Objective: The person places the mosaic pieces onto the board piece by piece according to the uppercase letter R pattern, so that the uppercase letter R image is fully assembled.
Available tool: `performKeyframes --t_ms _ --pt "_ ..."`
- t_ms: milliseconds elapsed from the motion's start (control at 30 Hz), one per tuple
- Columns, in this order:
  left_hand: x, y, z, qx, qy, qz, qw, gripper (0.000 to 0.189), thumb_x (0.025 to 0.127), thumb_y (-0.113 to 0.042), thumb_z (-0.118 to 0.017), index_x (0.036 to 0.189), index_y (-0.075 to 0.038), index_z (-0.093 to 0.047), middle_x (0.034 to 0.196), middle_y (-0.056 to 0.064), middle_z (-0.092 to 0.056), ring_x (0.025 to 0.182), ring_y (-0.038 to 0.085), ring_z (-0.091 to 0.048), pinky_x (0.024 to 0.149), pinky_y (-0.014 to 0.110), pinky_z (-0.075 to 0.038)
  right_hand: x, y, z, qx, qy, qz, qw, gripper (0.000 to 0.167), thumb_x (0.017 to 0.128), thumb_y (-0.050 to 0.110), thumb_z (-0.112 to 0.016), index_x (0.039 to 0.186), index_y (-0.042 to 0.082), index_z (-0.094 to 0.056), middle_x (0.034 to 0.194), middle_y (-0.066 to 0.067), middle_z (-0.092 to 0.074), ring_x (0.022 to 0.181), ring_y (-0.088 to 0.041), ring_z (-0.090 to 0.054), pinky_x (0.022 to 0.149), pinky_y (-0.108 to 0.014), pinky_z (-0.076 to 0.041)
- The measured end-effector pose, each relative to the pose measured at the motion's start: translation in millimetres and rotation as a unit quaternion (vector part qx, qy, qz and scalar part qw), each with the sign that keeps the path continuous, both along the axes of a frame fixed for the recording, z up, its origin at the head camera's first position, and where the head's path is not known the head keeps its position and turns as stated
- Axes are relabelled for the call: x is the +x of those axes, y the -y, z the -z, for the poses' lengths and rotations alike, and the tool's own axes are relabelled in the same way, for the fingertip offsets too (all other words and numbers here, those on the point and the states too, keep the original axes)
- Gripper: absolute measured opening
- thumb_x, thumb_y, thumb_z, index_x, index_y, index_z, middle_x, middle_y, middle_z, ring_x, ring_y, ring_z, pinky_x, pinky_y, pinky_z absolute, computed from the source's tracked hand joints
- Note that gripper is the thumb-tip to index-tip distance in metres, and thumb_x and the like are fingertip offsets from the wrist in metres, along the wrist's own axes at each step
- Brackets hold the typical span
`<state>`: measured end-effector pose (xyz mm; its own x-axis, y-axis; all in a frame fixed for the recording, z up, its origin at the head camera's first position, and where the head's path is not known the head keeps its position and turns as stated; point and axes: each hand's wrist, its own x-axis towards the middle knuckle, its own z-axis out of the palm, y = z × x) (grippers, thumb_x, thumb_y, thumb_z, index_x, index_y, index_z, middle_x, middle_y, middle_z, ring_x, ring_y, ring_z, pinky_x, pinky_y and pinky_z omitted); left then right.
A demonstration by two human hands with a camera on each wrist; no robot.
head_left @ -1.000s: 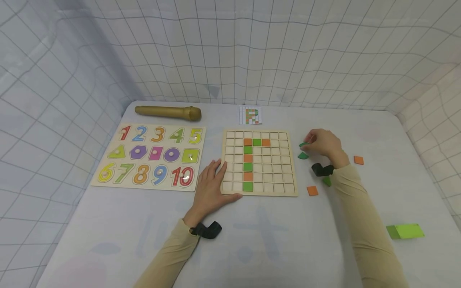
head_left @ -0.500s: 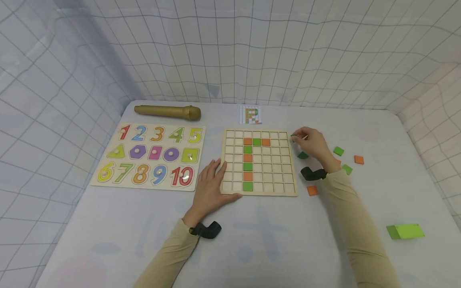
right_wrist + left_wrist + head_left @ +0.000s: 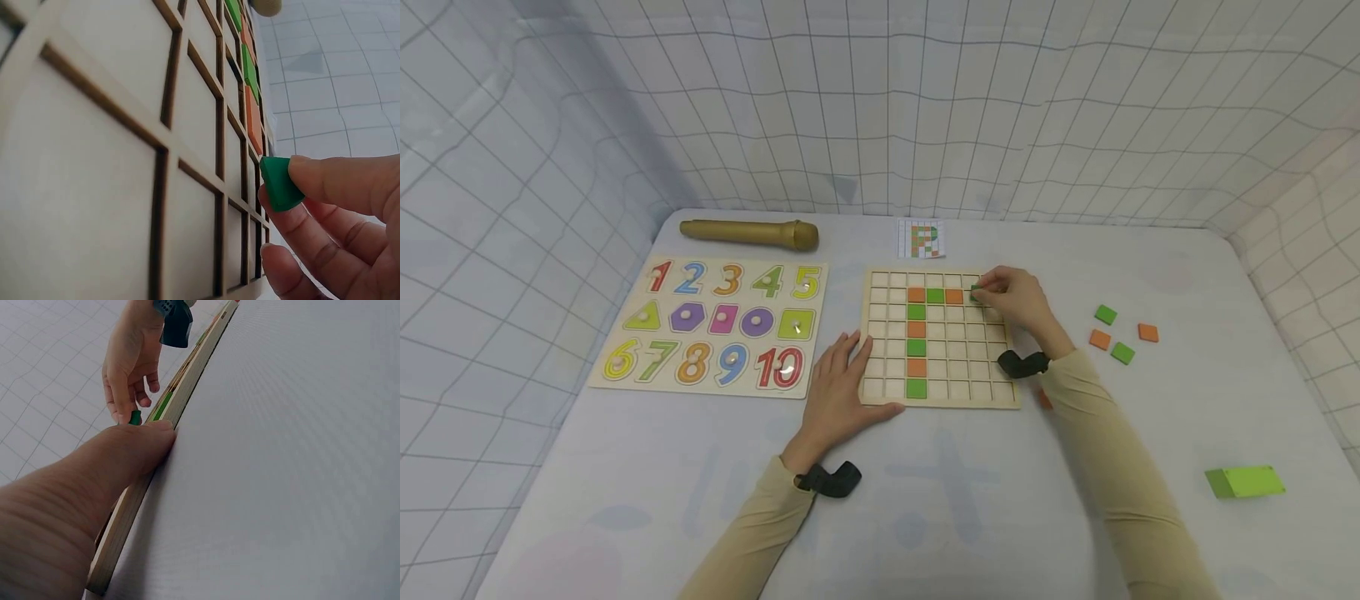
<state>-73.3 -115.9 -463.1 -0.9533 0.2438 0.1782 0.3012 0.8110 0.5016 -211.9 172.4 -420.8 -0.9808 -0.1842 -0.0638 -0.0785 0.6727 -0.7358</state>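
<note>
The wooden grid board [image 3: 958, 367] lies in the middle of the table in the head view. Orange and green square tiles fill part of one column and a short row near its top. My left hand [image 3: 837, 400] rests spread on the board's lower left corner, thumb along the front edge. Between thumb and fingers, my right hand [image 3: 1021, 304] pinches a dark green quarter-circle tile [image 3: 280, 182]. That tile is over the upper right cells, just right of the row's last orange tile [image 3: 953, 297]; whether it touches the board I cannot tell.
Loose green and orange tiles, among them an orange one [image 3: 1147, 332], lie to the right. A number puzzle board [image 3: 707, 342] is at left, below a gold toy microphone [image 3: 748, 234]. A small pattern card [image 3: 921, 240] lies behind the grid; a green block [image 3: 1246, 482] stands front right.
My right hand has carried the dark green tile leftward from the table onto the board's upper right part. Loose tiles beneath the right arm have come into view. The left hand stays put.
</note>
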Motion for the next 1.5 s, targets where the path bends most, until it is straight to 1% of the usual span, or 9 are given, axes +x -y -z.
performKeyframes --t_ms 200,433,533,700,867,1000,1167,1333,1500 --pt "0.0 0.3 -0.2 0.0 0.0 -0.001 1.0 0.103 0.067 -0.058 -0.076 0.145 -0.003 -0.036 0.15 0.016 -0.028 0.139 0.031 -0.017 0.109 0.048 -0.015 -0.3 6 2.1 0.007 0.008 -0.002 0.9999 0.02 0.09 0.023 -0.067 0.099 0.005 -0.067 0.092 -0.01 -0.067 0.084 -0.025 -0.059 0.075 -0.037 -0.043" --pt "-0.2 0.3 -0.4 0.0 0.002 -0.002 1.0 0.103 0.067 -0.058 -0.076 0.146 -0.003 -0.036 0.15 0.015 -0.028 0.139 0.031 -0.017 0.109 0.048 -0.015 0.6 11 -0.4 0.041 -0.013 -0.001 0.9991 0.024 0.089 0.024 -0.067 0.1 0.003 -0.07 0.092 -0.013 -0.068 0.087 -0.028 -0.061 0.076 -0.042 -0.046" --pt "-0.1 0.3 -0.4 0.0 0.002 -0.002 1.0 0.104 0.067 -0.058 -0.076 0.146 -0.003 -0.036 0.15 0.015 -0.028 0.139 0.031 -0.016 0.109 0.048 -0.015 0.6 11 -1.9 0.055 -0.012 0.002 0.9984 0.025 0.089 0.024 -0.067 0.1 0.003 -0.071 0.093 -0.013 -0.069 0.089 -0.029 -0.061 0.075 -0.042 -0.047" --pt "0.0 0.2 -0.2 0.0 0.002 -0.001 1.0 0.104 0.067 -0.058 -0.076 0.146 -0.003 -0.036 0.15 0.015 -0.028 0.139 0.031 -0.016 0.109 0.048 -0.015 1.5 12 -4.9 0.077 -0.014 0.007 0.9969 0.022 0.089 0.025 -0.068 0.094 0.004 -0.072 0.091 -0.011 -0.069 0.087 -0.029 -0.06 0.072 -0.042 -0.048" --pt "0.1 0.0 0.4 -0.001 0.004 -0.001 1.0 0.104 0.068 -0.058 -0.075 0.146 -0.003 -0.035 0.151 0.015 -0.027 0.139 0.031 -0.016 0.109 0.048 -0.015 2.3 14 -6.9 0.095 -0.008 0.004 0.9954 0.021 0.09 0.024 -0.066 0.094 0.005 -0.072 0.091 -0.011 -0.068 0.087 -0.028 -0.06 0.074 -0.043 -0.047" --pt "0.1 0.0 0.9 -0.001 0.004 -0.001 1.0 0.104 0.067 -0.059 -0.075 0.146 -0.004 -0.035 0.15 0.015 -0.028 0.139 0.031 -0.016 0.109 0.048 -0.015 3.4 14 -7.2 0.102 -0.007 -0.003 0.9947 0.02 0.091 0.022 -0.065 0.095 0.005 -0.073 0.092 -0.01 -0.068 0.086 -0.028 -0.059 0.074 -0.041 -0.046" --pt "0.1 0.1 1.6 0.001 0.0 -0.002 1.0 0.105 0.067 -0.058 -0.076 0.146 -0.004 -0.035 0.15 0.015 -0.028 0.139 0.03 -0.016 0.109 0.048 -0.015 6.0 11 -5.7 0.102 -0.018 -0.016 0.9945 0.02 0.091 0.021 -0.064 0.099 0.005 -0.074 0.093 -0.011 -0.068 0.079 -0.024 -0.057 0.065 -0.036 -0.044" --pt "-0.3 0.5 3.6 0.0 0.0 0.0 1.0 0.105 0.067 -0.059 -0.075 0.146 -0.005 -0.035 0.151 0.014 -0.028 0.14 0.029 -0.015 0.109 0.048 -0.016 8.4 6 -3.6 0.096 -0.018 -0.039 0.9945 0.024 0.092 0.019 -0.062 0.107 0.003 -0.072 0.097 -0.014 -0.064 0.075 -0.023 -0.052 0.062 -0.033 -0.04" --pt "-0.1 0.6 3.1 0.002 -0.003 0.0 1.0 0.105 0.067 -0.06 -0.075 0.146 -0.004 -0.035 0.151 0.014 -0.027 0.14 0.029 -0.015 0.109 0.048 -0.016 9.3 4 -2.5 0.088 -0.014 -0.064 0.9939 0.027 0.091 0.016 -0.062 0.112 0.001 -0.069 0.092 -0.014 -0.06 0.073 -0.024 -0.047 0.06 -0.033 -0.039"
